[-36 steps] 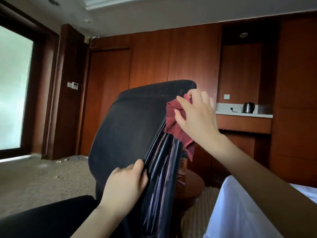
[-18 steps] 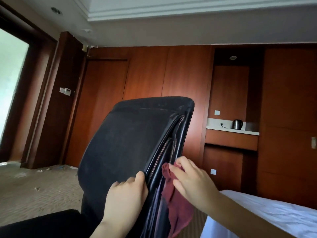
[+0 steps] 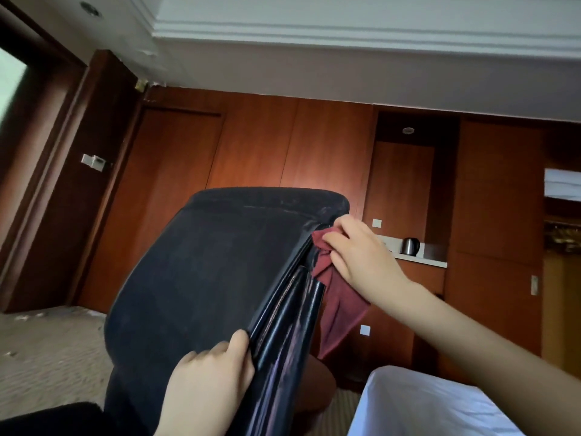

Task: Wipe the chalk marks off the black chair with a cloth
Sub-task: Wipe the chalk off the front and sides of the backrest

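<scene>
Partly hidden cloth (image 3: 338,297) behind chair (image 3: 201,278)

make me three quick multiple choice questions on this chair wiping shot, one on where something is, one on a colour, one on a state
1. Where is the right hand pressing the cloth?
A. on the seat
B. at the upper right edge of the chair back
C. on the carpet

2. What colour is the cloth?
A. dark red
B. yellow
C. white

3. What is the left hand doing?
A. hanging free
B. holding a kettle
C. gripping the lower edge of the chair back

Answers:
1. B, the right hand bunches the cloth against the side seam just below the top corner of the black chair.
2. A, the cloth is dark red, with its loose end hanging down beside the chair.
3. C, the left hand has its fingers curled round the back's edge low down, steadying it.
</scene>
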Available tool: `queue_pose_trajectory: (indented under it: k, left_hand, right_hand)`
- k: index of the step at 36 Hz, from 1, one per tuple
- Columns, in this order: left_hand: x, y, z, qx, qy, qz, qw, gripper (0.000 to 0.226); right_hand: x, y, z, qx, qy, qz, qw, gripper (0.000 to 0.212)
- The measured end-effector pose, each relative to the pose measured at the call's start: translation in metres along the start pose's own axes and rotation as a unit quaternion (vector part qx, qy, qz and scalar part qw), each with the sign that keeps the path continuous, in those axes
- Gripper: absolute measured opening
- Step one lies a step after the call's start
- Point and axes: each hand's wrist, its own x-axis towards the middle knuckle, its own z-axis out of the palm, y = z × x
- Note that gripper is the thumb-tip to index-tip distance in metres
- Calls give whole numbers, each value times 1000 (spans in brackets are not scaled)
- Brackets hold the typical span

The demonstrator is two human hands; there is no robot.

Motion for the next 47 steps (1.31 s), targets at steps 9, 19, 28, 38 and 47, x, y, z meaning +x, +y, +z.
queue_pose_trajectory:
  k: [9, 19, 28, 38, 47]
  left_hand:
    - [2, 0, -6, 13, -29, -4, 999, 23]
    - [0, 1, -13, 11, -52, 2, 999, 22]
    - [2, 3, -24, -2, -110, -15, 994, 18]
    - [3, 3, -26, -21, -130, -38, 991, 20]
    - [1, 5, -27, -24, -154, -44, 987, 26]
  right_hand:
    - [-9, -8, -1, -67, -70, -114, 989, 26]
    - [-11, -3, 12, -39, 21, -45, 998, 12]
    - [-91, -56, 39, -31, 47, -149, 987, 29]
    - [-93, -70, 44, -25, -9, -283, 959, 22]
    - [-22, -12, 24, -96, 50, -109, 988, 20]
